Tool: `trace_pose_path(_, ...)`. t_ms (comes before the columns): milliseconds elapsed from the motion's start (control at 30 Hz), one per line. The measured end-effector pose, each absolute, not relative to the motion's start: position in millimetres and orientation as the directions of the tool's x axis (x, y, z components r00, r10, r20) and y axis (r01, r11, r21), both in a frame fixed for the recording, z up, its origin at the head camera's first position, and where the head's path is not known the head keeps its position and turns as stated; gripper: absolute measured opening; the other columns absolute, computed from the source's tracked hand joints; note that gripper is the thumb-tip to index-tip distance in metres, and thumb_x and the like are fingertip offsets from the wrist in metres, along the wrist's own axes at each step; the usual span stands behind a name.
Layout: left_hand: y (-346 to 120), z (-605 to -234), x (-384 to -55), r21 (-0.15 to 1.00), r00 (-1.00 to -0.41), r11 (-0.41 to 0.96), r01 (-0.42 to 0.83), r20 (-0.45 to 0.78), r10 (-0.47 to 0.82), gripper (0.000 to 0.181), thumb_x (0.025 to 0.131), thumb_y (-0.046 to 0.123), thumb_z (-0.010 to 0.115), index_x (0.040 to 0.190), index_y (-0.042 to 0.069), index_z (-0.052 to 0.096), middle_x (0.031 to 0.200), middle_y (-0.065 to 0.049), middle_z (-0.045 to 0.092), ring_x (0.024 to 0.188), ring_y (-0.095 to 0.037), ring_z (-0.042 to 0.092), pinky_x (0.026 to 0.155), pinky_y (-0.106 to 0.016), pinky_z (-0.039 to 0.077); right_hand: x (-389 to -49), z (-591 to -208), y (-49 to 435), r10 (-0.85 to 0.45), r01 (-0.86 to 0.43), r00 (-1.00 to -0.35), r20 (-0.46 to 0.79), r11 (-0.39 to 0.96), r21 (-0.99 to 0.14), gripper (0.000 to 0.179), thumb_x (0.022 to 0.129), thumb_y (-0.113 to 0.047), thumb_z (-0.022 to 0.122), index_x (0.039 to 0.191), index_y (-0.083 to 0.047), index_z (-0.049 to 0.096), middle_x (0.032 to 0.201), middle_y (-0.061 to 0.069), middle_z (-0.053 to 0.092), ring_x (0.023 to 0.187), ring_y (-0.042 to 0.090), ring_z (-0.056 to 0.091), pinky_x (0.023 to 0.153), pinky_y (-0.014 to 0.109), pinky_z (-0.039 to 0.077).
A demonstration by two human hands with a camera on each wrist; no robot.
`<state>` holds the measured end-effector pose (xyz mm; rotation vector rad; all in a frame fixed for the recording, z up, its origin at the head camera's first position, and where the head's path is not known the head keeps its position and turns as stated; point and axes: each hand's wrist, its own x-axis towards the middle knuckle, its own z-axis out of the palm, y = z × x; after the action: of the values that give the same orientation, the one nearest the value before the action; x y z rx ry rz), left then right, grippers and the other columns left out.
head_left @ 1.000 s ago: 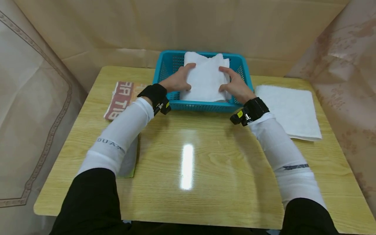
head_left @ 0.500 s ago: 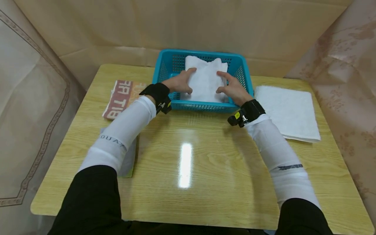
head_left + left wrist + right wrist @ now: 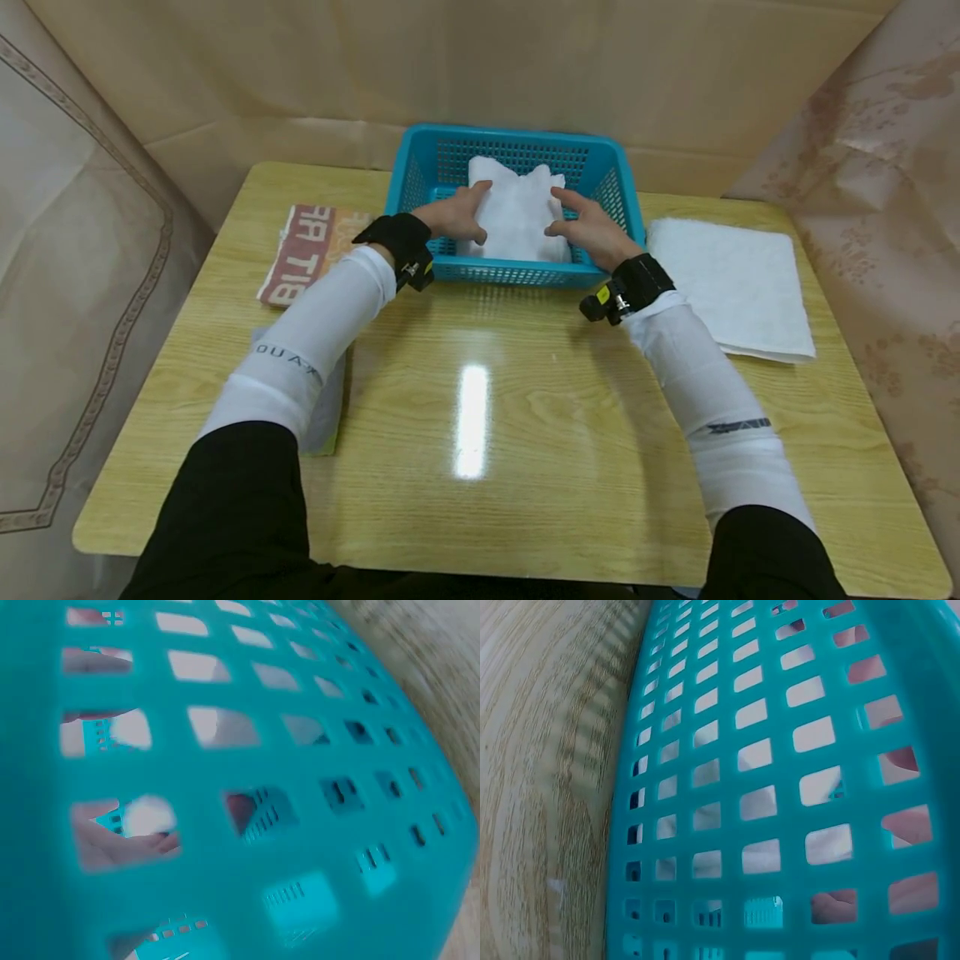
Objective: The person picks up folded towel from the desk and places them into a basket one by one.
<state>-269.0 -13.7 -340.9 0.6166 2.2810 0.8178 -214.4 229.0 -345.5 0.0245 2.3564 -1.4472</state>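
A folded white towel (image 3: 517, 218) lies low inside the blue plastic basket (image 3: 498, 271), its far edge wavy. My left hand (image 3: 453, 215) holds its left side, and my right hand (image 3: 596, 229) its right side. Thumb and forefinger of each hand show over the cloth in the head view; the other fingers are hidden. Through the holes of the basket wall, the left wrist view shows part of the left hand (image 3: 105, 844) and white cloth. The right wrist view has right-hand fingers (image 3: 911, 825) beside the towel (image 3: 757, 802), also seen through the holes.
Another folded white towel (image 3: 731, 287) lies right of the basket. To the left are a folded red-and-orange lettered towel (image 3: 303, 250) and a grey cloth (image 3: 326, 412) with a green edge, partly under the left arm. The wooden table (image 3: 525, 500) meets a draped backdrop behind.
Both hands have lowered the white towel deeper into the basket. Its far edge has sunk below the back rim, and its right edge has shifted left along with the right hand.
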Motion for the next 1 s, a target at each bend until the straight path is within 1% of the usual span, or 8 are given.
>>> trace_pose_path(67, -15.3, -341.6, -269.6, 0.685, -0.690, 0.699, 0.205, -0.406, 0.599, 0.095, 0.094, 0.007, 0.058, 0.160, 0.016, -0.011, 0.165, -0.017, -0.011, 0.152, -0.033, -0.008, 0.117, -0.048, 0.023, -213.7, -346.8, 229.1, -0.190, 0.205, -0.926, -0.326, 0.471, -0.858, 0.076, 0.097, -0.010, 0.058, 0.161, -0.019, 0.017, 0.167, 0.005, 0.006, 0.151, 0.031, 0.014, 0.118, 0.049, 0.024)
trace_pose_path(133, -16.7, -342.1, -269.8, 0.683, -0.691, 0.699, 0.213, -0.401, 0.602, 0.096, 0.095, 0.008, 0.057, 0.159, 0.017, -0.012, 0.164, -0.017, -0.014, 0.152, -0.034, -0.010, 0.116, -0.049, 0.024, -213.1, -347.6, 229.0, -0.206, 0.195, -0.923, -0.325, 0.478, -0.856, 0.076, 0.097, -0.011, 0.058, 0.161, -0.018, 0.017, 0.167, 0.006, 0.006, 0.150, 0.036, 0.016, 0.118, 0.048, 0.025)
trace_pose_path(300, -18.0, -340.2, -269.5, 0.673, -0.691, 0.695, 0.253, -0.377, 0.616, 0.096, 0.096, 0.012, 0.058, 0.159, 0.017, -0.013, 0.164, -0.019, -0.015, 0.152, -0.037, -0.008, 0.114, -0.051, 0.027, -213.3, -346.8, 229.1, -0.236, 0.169, -0.913, -0.332, 0.522, -0.836, 0.076, 0.098, -0.013, 0.058, 0.161, -0.017, 0.017, 0.167, 0.003, 0.003, 0.151, 0.039, 0.008, 0.119, 0.050, 0.020)
trace_pose_path(400, -18.3, -336.9, -268.5, 0.673, -0.690, 0.692, 0.261, -0.371, 0.621, 0.095, 0.096, 0.012, 0.058, 0.159, 0.017, -0.013, 0.164, -0.018, -0.015, 0.152, -0.035, -0.009, 0.116, -0.052, 0.024, -213.6, -346.1, 229.8, -0.242, 0.160, -0.911, -0.334, 0.539, -0.827, 0.076, 0.098, -0.015, 0.058, 0.161, -0.018, 0.016, 0.167, 0.003, 0.002, 0.151, 0.039, 0.007, 0.119, 0.050, 0.019)
trace_pose_path(500, -18.1, -333.5, -267.7, 0.674, -0.689, 0.689, 0.266, -0.367, 0.625, 0.094, 0.096, 0.013, 0.057, 0.159, 0.018, -0.013, 0.164, -0.017, -0.015, 0.152, -0.034, -0.010, 0.117, -0.052, 0.023, -213.5, -346.1, 230.5, -0.241, 0.154, -0.913, -0.330, 0.545, -0.824, 0.076, 0.098, -0.015, 0.058, 0.161, -0.017, 0.015, 0.167, 0.003, 0.003, 0.151, 0.038, 0.009, 0.119, 0.051, 0.021)
trace_pose_path(700, -17.1, -325.9, -265.5, 0.675, -0.660, 0.675, 0.299, -0.364, 0.656, 0.093, 0.098, 0.014, 0.055, 0.159, 0.019, -0.016, 0.165, -0.014, -0.016, 0.152, -0.031, -0.013, 0.117, -0.052, 0.021, -213.1, -345.7, 232.2, -0.225, 0.154, -0.920, -0.320, 0.543, -0.826, 0.075, 0.099, -0.014, 0.057, 0.161, -0.016, 0.015, 0.167, 0.002, 0.006, 0.150, 0.038, 0.015, 0.117, 0.052, 0.023)
trace_pose_path(867, -20.0, -319.5, -260.0, 0.684, -0.638, 0.648, 0.335, -0.341, 0.691, 0.093, 0.099, 0.017, 0.054, 0.158, 0.022, -0.018, 0.166, -0.007, -0.015, 0.152, -0.026, -0.015, 0.120, -0.051, 0.013, -208.1, -342.7, 237.5, -0.215, 0.139, -0.933, -0.287, 0.522, -0.842, 0.075, 0.100, -0.018, 0.057, 0.161, -0.023, 0.015, 0.167, 0.000, 0.009, 0.149, 0.035, 0.020, 0.116, 0.052, 0.026)
trace_pose_path(1000, -26.1, -316.1, -251.2, 0.690, -0.618, 0.613, 0.386, -0.300, 0.727, 0.092, 0.099, 0.018, 0.053, 0.158, 0.021, -0.017, 0.167, -0.004, -0.013, 0.152, -0.024, -0.015, 0.121, -0.049, 0.011, -196.0, -336.5, 246.0, -0.217, 0.081, -0.952, -0.218, 0.507, -0.858, 0.075, 0.101, -0.020, 0.058, 0.161, -0.029, 0.014, 0.167, -0.004, 0.009, 0.149, 0.033, 0.023, 0.115, 0.053, 0.029)
